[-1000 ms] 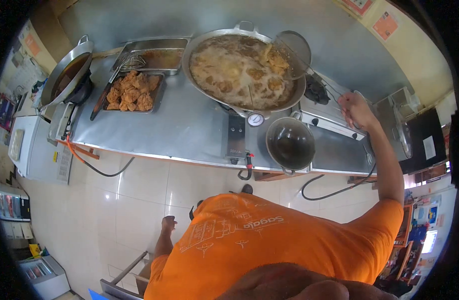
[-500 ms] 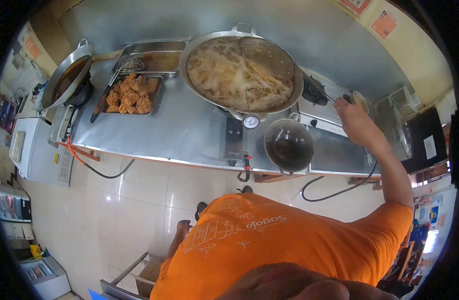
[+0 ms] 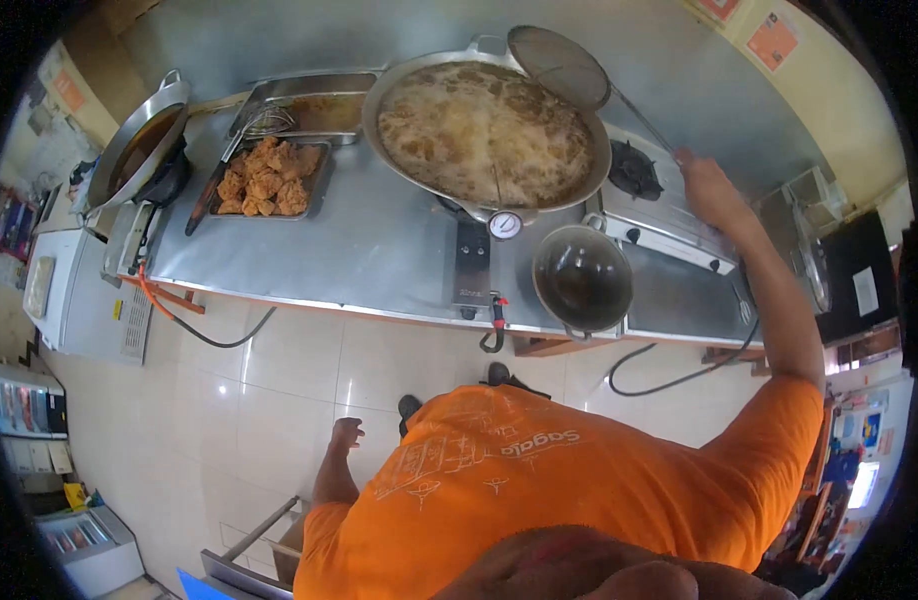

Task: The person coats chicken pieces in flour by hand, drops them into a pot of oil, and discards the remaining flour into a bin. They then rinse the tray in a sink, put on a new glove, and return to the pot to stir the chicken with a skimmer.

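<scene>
My right hand (image 3: pixel 714 190) is closed around the long handle of a round wire-mesh skimmer (image 3: pixel 559 66). The skimmer's head is over the back right rim of a large wok (image 3: pixel 377 150), tilted and out of the oil. Bubbling, foamy oil (image 3: pixel 479 125) fills the wok. A dial thermometer (image 3: pixel 504 225) sits at the wok's front edge, its stem in the oil. My left hand (image 3: pixel 347 432) hangs low beside my body, over the floor, holding nothing, with its fingers loosely apart.
Fried chicken (image 3: pixel 267 180) lies in a metal tray left of the wok, a whisk (image 3: pixel 264 122) behind it. A smaller dark pan (image 3: pixel 581 278) stands at the counter's front, near a gas stove (image 3: pixel 669 240). Another wok (image 3: pixel 114 165) is far left. A hose (image 3: pixel 629 385) hangs below.
The skimmer's head has come up out of the oil to the wok's back right rim. My right hand has moved slightly right; my left hand has shifted a little outward.
</scene>
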Available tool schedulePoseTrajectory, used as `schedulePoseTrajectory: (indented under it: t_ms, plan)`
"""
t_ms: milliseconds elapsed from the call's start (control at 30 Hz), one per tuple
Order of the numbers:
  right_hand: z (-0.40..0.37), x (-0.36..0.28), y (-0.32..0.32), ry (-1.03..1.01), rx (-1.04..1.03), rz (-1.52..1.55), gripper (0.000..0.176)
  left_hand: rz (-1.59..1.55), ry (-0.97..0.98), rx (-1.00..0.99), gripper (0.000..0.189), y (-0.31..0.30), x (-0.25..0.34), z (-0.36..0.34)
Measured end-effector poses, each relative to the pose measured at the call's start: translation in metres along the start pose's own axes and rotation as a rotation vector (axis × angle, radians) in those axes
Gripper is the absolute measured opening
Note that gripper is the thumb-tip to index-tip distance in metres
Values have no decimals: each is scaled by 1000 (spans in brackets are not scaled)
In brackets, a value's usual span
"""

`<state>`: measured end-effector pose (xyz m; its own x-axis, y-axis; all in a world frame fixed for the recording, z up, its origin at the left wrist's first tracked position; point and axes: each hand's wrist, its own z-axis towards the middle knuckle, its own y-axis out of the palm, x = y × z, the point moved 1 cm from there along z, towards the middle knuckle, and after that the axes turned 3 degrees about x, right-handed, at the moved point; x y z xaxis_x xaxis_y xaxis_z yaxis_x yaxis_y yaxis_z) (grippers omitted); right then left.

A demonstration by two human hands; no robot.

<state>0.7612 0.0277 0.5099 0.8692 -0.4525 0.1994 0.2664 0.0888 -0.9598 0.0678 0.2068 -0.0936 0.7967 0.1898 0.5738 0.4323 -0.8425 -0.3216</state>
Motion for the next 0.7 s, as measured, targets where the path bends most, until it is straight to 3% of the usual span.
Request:
schedulePoseTrajectory:
  t_ms: [33,100,167,233,333,400,500,600,633,700]
  plan:
    - [12,20,18,-62,29,30,24,39,80,43,32,2,-21,14]
    - [28,51,45,-94,20,244,21,-435,-298,96,40,9,50,-34]
    - [41,44,25,201,-298,497,24,285,111,105,44,39,30,-22]
    - [50,77,33,257,-448,687,23,855,348,140,47,82,14,-19]
    - [70,104,41,307,-622,833,23,467,314,136,53,161,-30,-4]
    - [87,117,61,266,-708,936,23,289,247,206,40,221,-28,-15]
    - [107,118,93,243,-747,980,24,512,317,263,33,258,25,-59]
    - [133,125,100,148,-817,992,24,339,333,404,35,275,58,-97]
    - [138,129,104,119,-839,981,24,292,186,429,32,284,62,-98]
    - [147,121,119,126,-866,1073,24,394,278,394,29,299,45,-83]
